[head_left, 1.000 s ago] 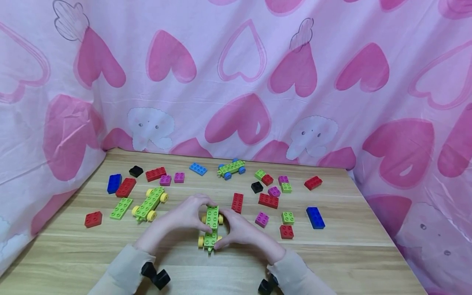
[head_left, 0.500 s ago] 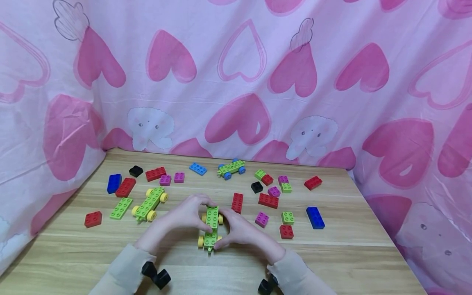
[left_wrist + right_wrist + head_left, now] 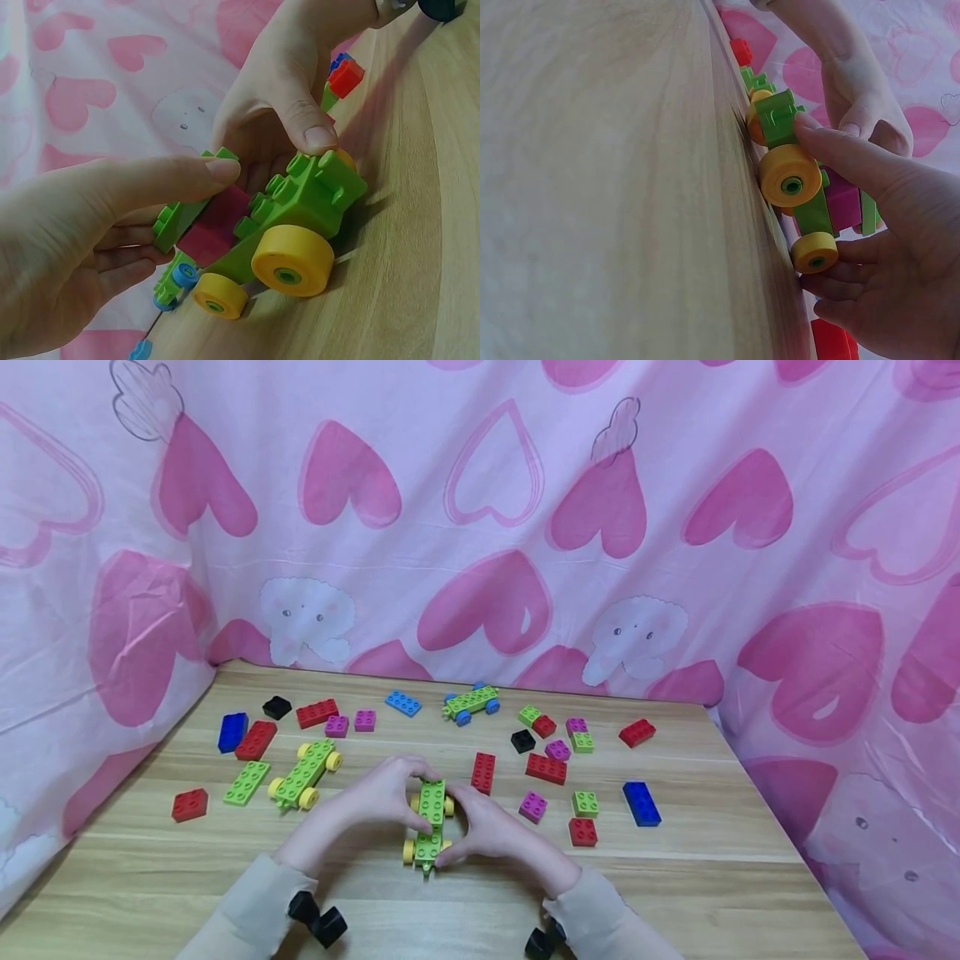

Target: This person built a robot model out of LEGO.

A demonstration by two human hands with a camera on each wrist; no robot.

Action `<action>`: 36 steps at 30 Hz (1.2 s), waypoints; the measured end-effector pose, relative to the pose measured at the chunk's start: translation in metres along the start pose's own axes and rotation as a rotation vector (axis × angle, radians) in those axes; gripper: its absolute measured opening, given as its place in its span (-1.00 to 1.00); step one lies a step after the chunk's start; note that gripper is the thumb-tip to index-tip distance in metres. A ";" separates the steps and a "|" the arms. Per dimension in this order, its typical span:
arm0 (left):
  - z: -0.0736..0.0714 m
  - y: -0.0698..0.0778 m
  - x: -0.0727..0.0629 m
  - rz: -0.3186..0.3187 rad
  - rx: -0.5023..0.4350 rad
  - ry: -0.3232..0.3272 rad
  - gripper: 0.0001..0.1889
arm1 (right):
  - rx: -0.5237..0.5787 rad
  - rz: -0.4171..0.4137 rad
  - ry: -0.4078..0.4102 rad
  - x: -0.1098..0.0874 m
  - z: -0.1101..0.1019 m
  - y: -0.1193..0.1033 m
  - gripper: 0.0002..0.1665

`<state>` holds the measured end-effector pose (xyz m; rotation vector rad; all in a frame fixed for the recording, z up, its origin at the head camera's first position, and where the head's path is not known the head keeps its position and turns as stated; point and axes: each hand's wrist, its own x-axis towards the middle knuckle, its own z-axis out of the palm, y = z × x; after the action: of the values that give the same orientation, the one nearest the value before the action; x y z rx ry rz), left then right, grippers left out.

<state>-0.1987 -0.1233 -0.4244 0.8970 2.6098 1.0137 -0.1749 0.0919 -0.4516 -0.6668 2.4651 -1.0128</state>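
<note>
- One yellow-wheeled green car (image 3: 428,853) stands on the table (image 3: 427,917), between the left hand (image 3: 386,793) and the right hand (image 3: 489,828).
- The left hand pinches a green brick (image 3: 432,802) stacked above the car's magenta brick (image 3: 215,229).
- The right hand grips the car, thumb against its near end.
- A second car (image 3: 306,771) stands to the left; a red brick (image 3: 483,772) lies just beyond the right hand.
</note>
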 end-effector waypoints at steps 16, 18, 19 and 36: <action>0.003 0.003 0.001 -0.020 0.016 0.012 -0.30 | 0.011 0.010 -0.005 0.000 -0.001 0.000 0.19; 0.004 0.004 0.001 -0.024 0.021 0.017 -0.30 | 0.012 0.013 -0.005 0.000 0.000 0.000 0.19; 0.004 0.005 0.000 -0.027 0.022 0.020 -0.30 | 0.012 0.014 -0.005 0.000 0.000 -0.001 0.19; 0.006 0.010 -0.001 -0.065 0.015 0.039 -0.32 | 0.010 0.017 -0.007 -0.001 0.000 -0.002 0.19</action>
<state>-0.1906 -0.1149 -0.4226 0.7978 2.6640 1.0061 -0.1737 0.0917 -0.4500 -0.6443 2.4545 -1.0140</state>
